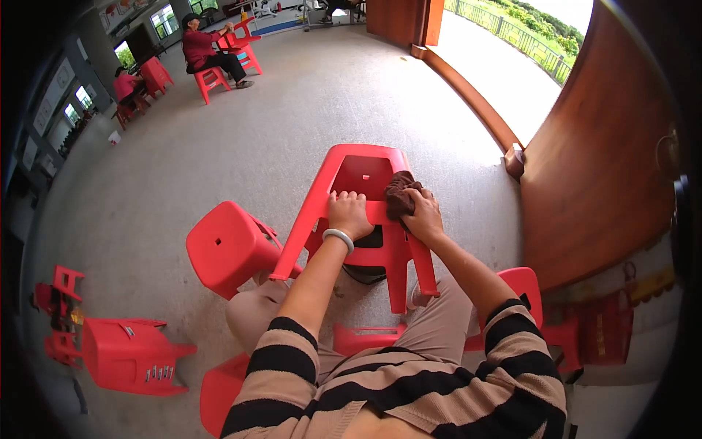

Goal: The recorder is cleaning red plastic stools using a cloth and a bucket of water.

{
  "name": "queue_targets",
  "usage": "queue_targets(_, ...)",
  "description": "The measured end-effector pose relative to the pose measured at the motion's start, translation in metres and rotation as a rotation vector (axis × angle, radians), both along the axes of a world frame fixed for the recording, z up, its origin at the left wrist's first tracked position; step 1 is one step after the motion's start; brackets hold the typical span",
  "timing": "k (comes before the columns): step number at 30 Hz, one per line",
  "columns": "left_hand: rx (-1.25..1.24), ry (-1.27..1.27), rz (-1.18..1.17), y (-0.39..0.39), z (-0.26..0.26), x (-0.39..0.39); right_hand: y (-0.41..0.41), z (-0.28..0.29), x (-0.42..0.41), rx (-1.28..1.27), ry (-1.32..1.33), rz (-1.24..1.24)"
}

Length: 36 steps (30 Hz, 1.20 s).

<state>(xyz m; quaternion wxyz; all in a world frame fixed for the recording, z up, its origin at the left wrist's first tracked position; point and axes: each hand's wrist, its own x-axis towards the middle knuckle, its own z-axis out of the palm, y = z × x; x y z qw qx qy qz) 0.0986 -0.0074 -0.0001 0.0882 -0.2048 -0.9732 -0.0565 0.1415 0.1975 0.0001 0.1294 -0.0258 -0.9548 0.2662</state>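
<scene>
A red plastic stool [328, 167] lies tipped over in front of me, its legs pointing back towards my lap. My left hand [350, 214] grips the crossbar between its legs, thumb towards the right; a pale bangle circles that wrist. In my right hand [425, 215] is a bunched dark brown cloth [401, 193], pressed against the stool's right-hand leg near the crossbar. Part of the stool's hollow underside shows past my fingers. A black item, mostly hidden, sits beneath the stool between my feet.
Close on my left stands another red stool [225, 244]; more red stools [131, 356] are at lower left. At right is a brown wooden door [598, 186] beside a raised threshold [471, 99]. Farther off, a seated person [200, 49] handles a red stool.
</scene>
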Motion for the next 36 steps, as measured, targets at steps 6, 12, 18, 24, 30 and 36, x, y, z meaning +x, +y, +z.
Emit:
queue_targets(6,-0.003,-0.013,-0.021,-0.002,-0.001,0.001,0.019,-0.014,-0.076,-0.026,-0.093,-0.102)
queue_targets(12,0.010,0.012,-0.020,-0.009,-0.006,0.000,0.003,0.001,-0.149,0.045,-0.242,-0.185)
queue_targets(18,0.040,0.033,-0.033,0.005,0.000,0.003,0.008,0.003,-0.211,0.055,-0.368,-0.257)
queue_targets(24,0.015,0.033,-0.019,-0.007,-0.006,0.002,-0.007,0.009,-0.200,0.081,-0.356,-0.251)
queue_targets(30,0.000,0.057,-0.010,0.005,-0.004,0.004,0.029,-0.008,-0.139,0.074,-0.200,-0.091)
queue_targets(36,-0.061,0.024,0.006,-0.007,0.006,-0.001,0.031,-0.022,-0.019,-0.266,-0.031,-0.023)
